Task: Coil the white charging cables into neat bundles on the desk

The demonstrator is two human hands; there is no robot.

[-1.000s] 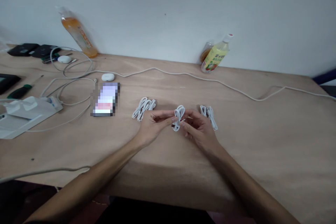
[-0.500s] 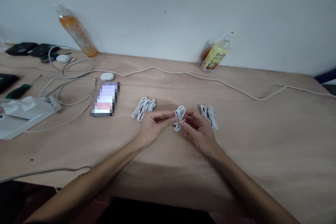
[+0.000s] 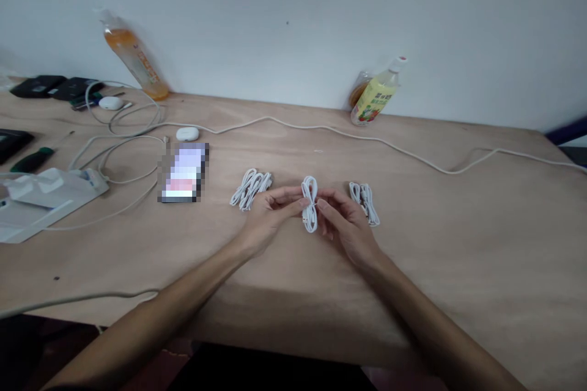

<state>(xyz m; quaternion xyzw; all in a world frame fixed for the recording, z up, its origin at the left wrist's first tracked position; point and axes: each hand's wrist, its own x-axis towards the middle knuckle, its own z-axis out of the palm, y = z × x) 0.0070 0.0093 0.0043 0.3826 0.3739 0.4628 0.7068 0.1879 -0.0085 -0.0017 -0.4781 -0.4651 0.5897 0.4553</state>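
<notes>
Wall (image 3: 229,30): plain, pale blue-grey, dimmer toward the upper corners
Wall mark (image 3: 287,23): small and dark, near the middle
Table (image 3: 481,226): light brown wood, faint grain, back edge along the wall
Table's right corner (image 3: 539,135): in view, a dark blue shape (image 3: 569,132) just beyond
Light: soft, with a broad shadow (image 3: 275,302) across the table's front
Space below the table (image 3: 59,345): dark, reddish in places, too dim to make out

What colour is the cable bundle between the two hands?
The cable bundle is white; it shows in the head view, the only one here.
</notes>
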